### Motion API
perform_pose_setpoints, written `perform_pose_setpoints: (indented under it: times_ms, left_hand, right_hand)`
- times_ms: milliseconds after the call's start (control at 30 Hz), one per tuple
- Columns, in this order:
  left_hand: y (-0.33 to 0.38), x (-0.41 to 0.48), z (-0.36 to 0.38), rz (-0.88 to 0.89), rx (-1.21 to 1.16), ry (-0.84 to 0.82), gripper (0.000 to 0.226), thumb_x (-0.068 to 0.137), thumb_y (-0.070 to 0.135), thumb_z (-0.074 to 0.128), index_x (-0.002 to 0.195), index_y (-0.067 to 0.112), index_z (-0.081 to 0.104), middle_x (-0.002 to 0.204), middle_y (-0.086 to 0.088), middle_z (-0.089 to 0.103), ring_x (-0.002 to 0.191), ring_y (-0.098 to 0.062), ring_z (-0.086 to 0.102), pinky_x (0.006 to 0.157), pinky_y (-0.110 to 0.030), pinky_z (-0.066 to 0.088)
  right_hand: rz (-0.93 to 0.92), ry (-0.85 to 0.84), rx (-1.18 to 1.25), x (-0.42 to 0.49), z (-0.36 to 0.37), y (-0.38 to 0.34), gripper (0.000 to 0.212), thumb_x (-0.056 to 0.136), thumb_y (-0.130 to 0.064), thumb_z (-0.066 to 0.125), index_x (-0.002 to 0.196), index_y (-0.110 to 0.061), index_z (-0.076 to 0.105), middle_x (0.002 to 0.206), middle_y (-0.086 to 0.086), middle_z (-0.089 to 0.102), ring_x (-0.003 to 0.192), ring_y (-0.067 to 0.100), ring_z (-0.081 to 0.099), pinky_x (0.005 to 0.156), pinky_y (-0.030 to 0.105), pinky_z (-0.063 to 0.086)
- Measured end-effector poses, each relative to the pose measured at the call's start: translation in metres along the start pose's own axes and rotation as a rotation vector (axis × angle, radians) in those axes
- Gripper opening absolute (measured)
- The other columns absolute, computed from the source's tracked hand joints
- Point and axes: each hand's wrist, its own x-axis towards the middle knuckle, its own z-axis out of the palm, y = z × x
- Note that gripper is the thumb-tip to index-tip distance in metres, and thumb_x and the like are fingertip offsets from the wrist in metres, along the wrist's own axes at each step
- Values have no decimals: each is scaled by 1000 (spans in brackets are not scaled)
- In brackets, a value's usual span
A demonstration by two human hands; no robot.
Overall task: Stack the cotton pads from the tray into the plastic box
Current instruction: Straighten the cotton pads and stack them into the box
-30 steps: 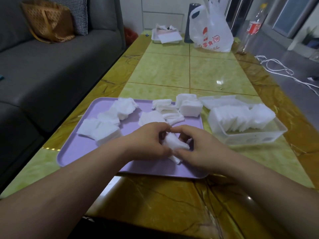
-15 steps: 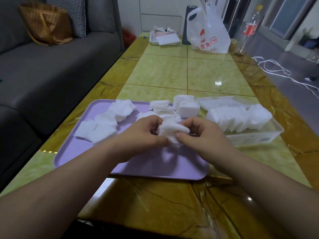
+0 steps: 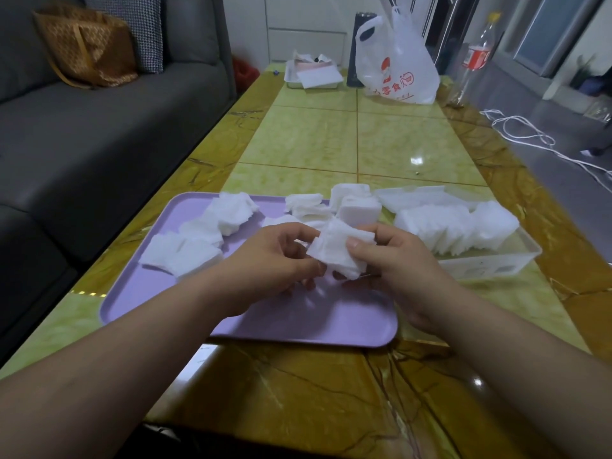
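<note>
Both hands meet mid-frame over the purple tray [image 3: 251,323]: left hand [image 3: 275,260] and right hand [image 3: 400,263] pinch one bunch of cotton pads [image 3: 337,253], plastic box [image 3: 490,263] at right, part-filled

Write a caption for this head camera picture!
Both hands, left hand and right hand, hold cotton pads above the purple tray.
</note>
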Motion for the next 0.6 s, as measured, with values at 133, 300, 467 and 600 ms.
perform_pose_setpoints:
  times_ms: [133, 300, 467, 600]
  left_hand:
    - [2, 1, 0, -34, -107, 29, 42, 84, -7, 71, 121, 12, 66, 86, -21, 70, 75, -21, 70, 61, -32, 52]
    - [4, 4, -3, -64, -308, 6, 57, 64, -1, 58, 119, 11, 69, 103, -24, 70, 83, -27, 65, 65, -35, 57]
    - [8, 1, -2, -51, -352, -9, 37, 83, -6, 58, 115, 7, 71, 104, -19, 72, 87, -31, 60, 73, -40, 57]
    - [6, 1, 0, -54, -355, 6, 33, 90, -8, 58, 118, 6, 71, 96, -17, 62, 86, -31, 53, 72, -40, 59]
  right_hand:
    - [35, -4, 76, 0, -2, -3, 27, 91, 8, 57, 114, 3, 69, 95, 25, 71, 84, 36, 66, 74, 41, 56]
    - [19, -21, 22, 0, -4, 1, 36, 86, 18, 60, 113, -2, 71, 96, 18, 73, 84, 26, 69, 71, 36, 61]
    - [-12, -20, -13, 1, -6, 4, 35, 86, 18, 62, 107, -8, 73, 93, 11, 75, 82, 24, 69, 76, 41, 59]
    - [-29, -13, -73, 2, -5, 5, 31, 85, 11, 69, 104, -13, 76, 96, 14, 76, 86, 25, 70, 89, 53, 57]
